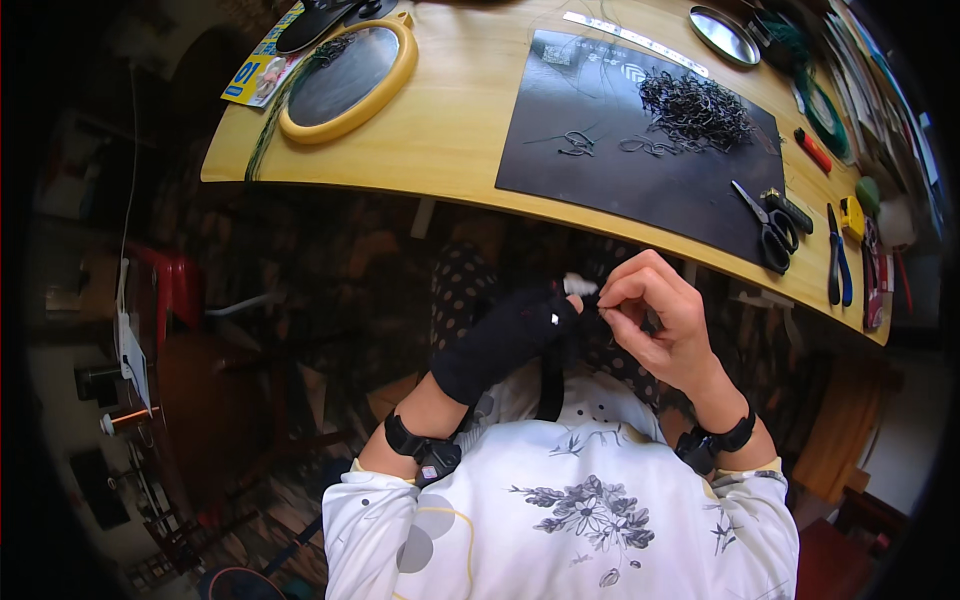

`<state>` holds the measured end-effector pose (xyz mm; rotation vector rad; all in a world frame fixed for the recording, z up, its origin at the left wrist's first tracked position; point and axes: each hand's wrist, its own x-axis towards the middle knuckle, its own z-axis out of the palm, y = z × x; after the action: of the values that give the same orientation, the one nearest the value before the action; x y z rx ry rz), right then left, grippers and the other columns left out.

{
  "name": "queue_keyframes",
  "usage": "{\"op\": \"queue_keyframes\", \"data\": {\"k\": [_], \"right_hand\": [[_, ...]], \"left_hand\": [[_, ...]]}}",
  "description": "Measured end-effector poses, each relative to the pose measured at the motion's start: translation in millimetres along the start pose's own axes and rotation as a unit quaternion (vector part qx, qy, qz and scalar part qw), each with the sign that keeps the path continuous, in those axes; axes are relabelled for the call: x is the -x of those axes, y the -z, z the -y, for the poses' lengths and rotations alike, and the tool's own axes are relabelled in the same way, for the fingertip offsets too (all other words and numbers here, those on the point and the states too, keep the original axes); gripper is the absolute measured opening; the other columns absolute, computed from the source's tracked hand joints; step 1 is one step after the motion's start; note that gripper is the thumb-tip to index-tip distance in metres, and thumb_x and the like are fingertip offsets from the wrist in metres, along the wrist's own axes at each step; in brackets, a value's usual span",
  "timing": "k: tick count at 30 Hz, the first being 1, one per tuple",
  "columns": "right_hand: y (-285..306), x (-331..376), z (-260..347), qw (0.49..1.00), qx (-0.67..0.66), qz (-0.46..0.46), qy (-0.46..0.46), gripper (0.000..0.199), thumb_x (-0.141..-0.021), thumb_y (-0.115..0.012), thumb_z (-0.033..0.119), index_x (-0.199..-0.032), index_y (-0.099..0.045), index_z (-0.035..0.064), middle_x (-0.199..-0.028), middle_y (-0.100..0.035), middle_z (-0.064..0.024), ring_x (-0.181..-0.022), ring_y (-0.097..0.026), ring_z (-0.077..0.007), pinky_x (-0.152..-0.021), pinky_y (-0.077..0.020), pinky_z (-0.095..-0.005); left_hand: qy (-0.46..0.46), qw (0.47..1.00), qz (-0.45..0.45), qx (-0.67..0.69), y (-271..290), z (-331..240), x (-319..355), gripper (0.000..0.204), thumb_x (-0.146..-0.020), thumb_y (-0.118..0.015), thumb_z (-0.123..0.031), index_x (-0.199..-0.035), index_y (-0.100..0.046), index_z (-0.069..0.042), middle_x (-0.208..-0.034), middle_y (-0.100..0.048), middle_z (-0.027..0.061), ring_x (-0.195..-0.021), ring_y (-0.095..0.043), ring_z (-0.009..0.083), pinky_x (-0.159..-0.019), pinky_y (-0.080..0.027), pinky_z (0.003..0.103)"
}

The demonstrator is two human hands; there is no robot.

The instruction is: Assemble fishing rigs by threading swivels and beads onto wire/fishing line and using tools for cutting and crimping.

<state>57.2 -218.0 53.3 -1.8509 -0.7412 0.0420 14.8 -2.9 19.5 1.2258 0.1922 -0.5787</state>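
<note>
My left hand [515,335], in a black glove with the thumb tip bare and something white at the fingertips, is held low over my lap, closed. Against its fingertips, my bare right hand [660,320] pinches with thumb and forefinger. What the two hands hold between them is too small to make out. Beyond them, on the table, a dark mat [590,130] bears a heap of small dark fishhooks [695,112]. A few hooks with thin line attached [577,143] lie apart from the heap. Black-handled scissors [775,235] rest on the mat's right edge.
A yellow-framed oval mirror [400,75] with green strands [268,135] stands at the table's left. Along the right edge are pliers [838,262], a yellow tape measure [852,217], a red lighter [813,150] and a green line spool [828,125]. A round metal tin [722,35] sits farther back.
</note>
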Motion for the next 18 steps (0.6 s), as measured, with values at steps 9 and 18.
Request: {"op": "queue_keyframes", "data": {"k": [9,18], "right_hand": [[-9,5,-9,0.998,0.039,-0.030,-0.034,0.016,-0.081,-0.074,-0.004,-0.090,-0.063,0.0006,-0.085,-0.064,-0.0067,-0.066,-0.066,-0.0147,-0.057,-0.0511,-0.0243],[-9,2,-5,0.997,0.075,-0.031,0.007,0.014,-0.083,-0.074,-0.006,-0.090,-0.063,-0.0003,-0.084,-0.062,-0.0077,-0.066,-0.066,-0.0164,-0.061,-0.0549,-0.0266]], "left_hand": [[-0.162,0.975,-0.049,-0.143,8,17,6,0.022,-0.106,-0.055,-0.026,-0.106,-0.062,-0.005,-0.087,-0.064,0.0010,-0.077,-0.056,0.0085,-0.065,-0.045,0.027],[-0.127,0.977,-0.156,-0.072,-13,-5,3,0.020,-0.099,-0.062,-0.016,-0.111,-0.071,-0.004,-0.095,-0.071,0.0011,-0.085,-0.061,0.0085,-0.077,-0.049,0.025]]}}
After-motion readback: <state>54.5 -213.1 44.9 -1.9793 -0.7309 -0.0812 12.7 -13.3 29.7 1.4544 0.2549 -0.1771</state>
